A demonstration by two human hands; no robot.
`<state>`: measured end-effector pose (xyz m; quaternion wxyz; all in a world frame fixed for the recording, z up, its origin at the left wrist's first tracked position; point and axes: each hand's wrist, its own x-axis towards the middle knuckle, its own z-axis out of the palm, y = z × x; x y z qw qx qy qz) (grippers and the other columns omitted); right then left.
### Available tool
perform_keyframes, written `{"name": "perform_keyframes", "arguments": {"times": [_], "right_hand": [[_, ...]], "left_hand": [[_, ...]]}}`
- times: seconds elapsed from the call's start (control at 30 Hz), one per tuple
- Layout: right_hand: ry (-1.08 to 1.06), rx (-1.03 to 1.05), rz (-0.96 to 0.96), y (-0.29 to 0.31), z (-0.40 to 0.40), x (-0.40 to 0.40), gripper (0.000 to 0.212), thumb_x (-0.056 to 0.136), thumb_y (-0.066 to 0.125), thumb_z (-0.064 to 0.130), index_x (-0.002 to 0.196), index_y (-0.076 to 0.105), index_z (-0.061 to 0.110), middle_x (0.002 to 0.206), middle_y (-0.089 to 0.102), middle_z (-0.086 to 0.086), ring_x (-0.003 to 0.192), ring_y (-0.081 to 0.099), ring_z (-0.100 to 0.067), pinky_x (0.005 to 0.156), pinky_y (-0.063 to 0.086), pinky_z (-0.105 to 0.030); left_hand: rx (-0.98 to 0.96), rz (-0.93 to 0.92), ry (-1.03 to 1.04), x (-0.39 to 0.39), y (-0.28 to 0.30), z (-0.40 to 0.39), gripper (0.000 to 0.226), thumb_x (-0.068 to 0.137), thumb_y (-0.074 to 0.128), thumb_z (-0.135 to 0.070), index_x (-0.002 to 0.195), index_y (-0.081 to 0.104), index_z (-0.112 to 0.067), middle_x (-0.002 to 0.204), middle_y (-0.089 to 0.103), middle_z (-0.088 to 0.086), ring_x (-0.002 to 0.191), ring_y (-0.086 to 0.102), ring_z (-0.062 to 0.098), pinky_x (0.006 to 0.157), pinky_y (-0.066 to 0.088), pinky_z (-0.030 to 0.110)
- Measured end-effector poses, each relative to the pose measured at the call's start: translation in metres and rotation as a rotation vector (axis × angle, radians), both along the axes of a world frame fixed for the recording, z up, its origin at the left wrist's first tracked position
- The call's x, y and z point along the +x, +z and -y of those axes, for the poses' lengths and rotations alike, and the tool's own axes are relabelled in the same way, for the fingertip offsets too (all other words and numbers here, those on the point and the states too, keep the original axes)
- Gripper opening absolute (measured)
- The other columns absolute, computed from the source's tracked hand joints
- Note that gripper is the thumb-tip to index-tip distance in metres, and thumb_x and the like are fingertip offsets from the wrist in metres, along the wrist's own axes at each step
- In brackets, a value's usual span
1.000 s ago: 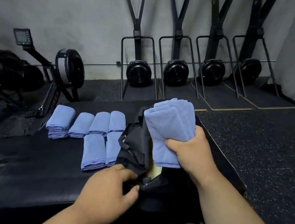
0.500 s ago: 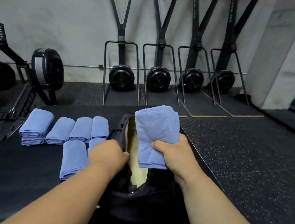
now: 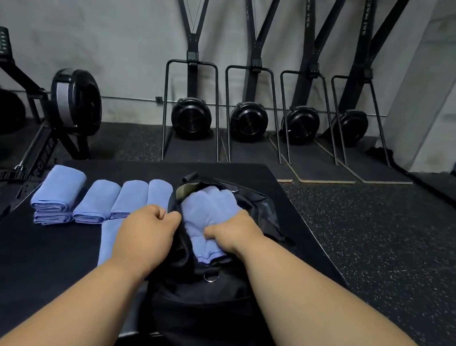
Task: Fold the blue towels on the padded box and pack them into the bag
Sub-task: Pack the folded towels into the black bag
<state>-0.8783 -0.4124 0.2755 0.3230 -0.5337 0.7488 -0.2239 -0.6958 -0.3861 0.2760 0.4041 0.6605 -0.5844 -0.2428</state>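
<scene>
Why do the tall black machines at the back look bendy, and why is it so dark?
In the head view, the wide-angle lens makes the ski machines lean and splay outward; the lighting is dim and flat, so the black bag and padded box blend together, while the blue towel in the right hand stands out.

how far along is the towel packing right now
Done: the loose towels look folded. In hand: the right hand grips a folded bundle partly inside the black bag, while the left hand holds the opening's edge. Left: several folded towels beside the bag on the padded box.
</scene>
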Motion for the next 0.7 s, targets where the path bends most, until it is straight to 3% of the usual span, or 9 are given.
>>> {"name": "perform_keyframes", "arguments": {"times": [0.1, 0.17, 0.33, 0.4, 0.43, 0.5, 0.57, 0.7], "right_hand": [[0.0, 0.007, -0.342, -0.005, 0.01, -0.001, 0.092, 0.07, 0.079, 0.048, 0.144, 0.038, 0.014, 0.138, 0.055, -0.006, 0.127, 0.059, -0.029, 0.095, 0.05, -0.036], [0.043, 0.009, -0.426, -0.008, 0.014, 0.004, 0.094, 0.07, 0.08, 0.048, 0.146, 0.037, 0.015, 0.142, 0.055, -0.007, 0.131, 0.057, -0.03, 0.102, 0.049, -0.036], [0.124, 0.034, -0.333, -0.001, 0.023, 0.012, 0.07, 0.091, 0.071, 0.039, 0.149, 0.039, 0.014, 0.15, 0.046, -0.007, 0.135, 0.054, -0.03, 0.109, 0.049, -0.039], [0.085, 0.007, -0.356, -0.001, 0.031, 0.013, 0.064, 0.089, 0.072, 0.042, 0.142, 0.045, 0.021, 0.147, 0.049, -0.007, 0.132, 0.056, -0.03, 0.105, 0.051, -0.043], [0.035, -0.005, -0.376, -0.005, 0.037, 0.01, 0.071, 0.084, 0.075, 0.047, 0.143, 0.042, 0.025, 0.147, 0.051, -0.007, 0.132, 0.057, -0.03, 0.104, 0.051, -0.044], [-0.084, 0.047, -0.421, -0.01, 0.039, -0.001, 0.101, 0.079, 0.079, 0.049, 0.158, 0.019, 0.027, 0.149, 0.049, -0.009, 0.136, 0.053, -0.03, 0.106, 0.046, -0.043], [-0.146, 0.119, -0.49, -0.013, 0.036, -0.019, 0.112, 0.08, 0.078, 0.049, 0.162, 0.004, 0.028, 0.149, 0.045, -0.014, 0.135, 0.05, -0.032, 0.106, 0.044, -0.044], [-0.187, 0.227, -0.517, -0.018, 0.033, -0.045, 0.082, 0.093, 0.06, 0.046, 0.16, 0.02, 0.022, 0.153, 0.031, -0.015, 0.134, 0.043, -0.037, 0.106, 0.046, -0.05]], "left_hand": [[-0.034, 0.025, -0.022, 0.0, -0.003, -0.001, 0.036, 0.087, 0.059, -0.029, 0.068, 0.036, -0.011, 0.058, 0.038, 0.0, 0.059, 0.034, 0.018, 0.056, 0.035, 0.038], [-0.047, 0.015, -0.03, 0.0, -0.004, -0.001, 0.036, 0.086, 0.061, -0.03, 0.067, 0.036, -0.013, 0.057, 0.039, -0.001, 0.058, 0.036, 0.018, 0.057, 0.038, 0.037], [-0.041, 0.009, -0.031, -0.006, -0.007, -0.002, 0.034, 0.085, 0.061, -0.03, 0.065, 0.036, -0.018, 0.053, 0.039, -0.005, 0.057, 0.037, 0.019, 0.057, 0.039, 0.037], [-0.037, 0.001, -0.01, -0.006, -0.009, -0.003, 0.035, 0.085, 0.061, -0.03, 0.065, 0.034, -0.018, 0.052, 0.037, -0.006, 0.057, 0.036, 0.019, 0.056, 0.037, 0.036], [-0.035, 0.004, 0.006, -0.005, -0.009, -0.003, 0.035, 0.085, 0.06, -0.03, 0.065, 0.034, -0.017, 0.052, 0.036, -0.006, 0.057, 0.035, 0.019, 0.056, 0.037, 0.036], [-0.032, 0.013, 0.037, -0.003, -0.008, -0.002, 0.034, 0.084, 0.059, -0.031, 0.068, 0.037, -0.011, 0.056, 0.04, -0.002, 0.058, 0.037, 0.02, 0.057, 0.038, 0.036], [-0.035, 0.028, 0.051, -0.002, -0.007, -0.001, 0.035, 0.084, 0.058, -0.033, 0.073, 0.042, -0.004, 0.059, 0.044, 0.001, 0.059, 0.04, 0.02, 0.057, 0.043, 0.04], [-0.03, 0.044, 0.035, -0.007, -0.007, -0.002, 0.036, 0.083, 0.059, -0.035, 0.074, 0.047, -0.002, 0.058, 0.047, 0.001, 0.06, 0.043, 0.021, 0.067, 0.054, 0.049]]}}
